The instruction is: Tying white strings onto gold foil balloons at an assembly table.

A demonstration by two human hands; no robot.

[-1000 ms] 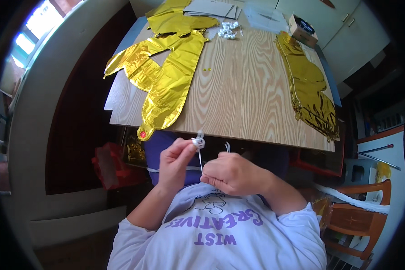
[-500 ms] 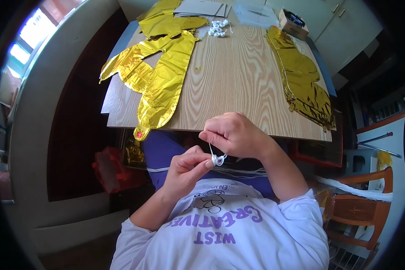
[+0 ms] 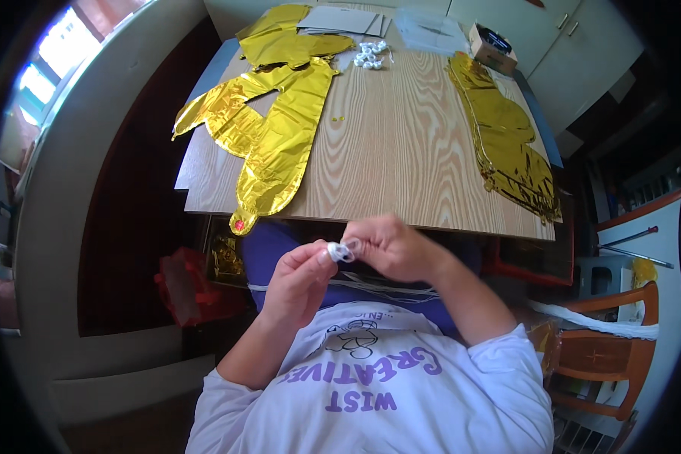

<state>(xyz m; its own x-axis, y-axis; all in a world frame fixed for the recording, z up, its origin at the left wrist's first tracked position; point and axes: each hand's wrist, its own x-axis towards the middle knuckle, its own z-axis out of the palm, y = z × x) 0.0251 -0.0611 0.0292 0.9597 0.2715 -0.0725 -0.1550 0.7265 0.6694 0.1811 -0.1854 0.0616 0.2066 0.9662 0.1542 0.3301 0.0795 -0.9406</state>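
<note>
Over my lap, just in front of the table edge, a small bundle of white string (image 3: pixel 336 251) is pinched between the thumb and fingertips of my left hand (image 3: pixel 295 276). My right hand (image 3: pixel 392 246), slightly smeared by motion, is closed at the loose loops on the bundle's right side. The fingers partly hide how the string runs. More white strands (image 3: pixel 371 286) lie across my purple-clad lap below the hands. Several similar white string bundles (image 3: pixel 369 57) sit in a cluster at the far side of the table.
Flat golden foil balloons (image 3: pixel 280 144) cover the wooden table's (image 3: pixel 386 144) left side; one tip hangs over the near edge. More golden foil (image 3: pixel 507 144) lies along the right. Grey sheets (image 3: pixel 340 21) and a small box (image 3: pixel 493 49) are at the back. A wooden chair (image 3: pixel 598 352) stands right.
Both hands have come together, the left rising with the bundle. The right hand has come down from above, and the taut strand between them has shortened into loops at its fingers.
</note>
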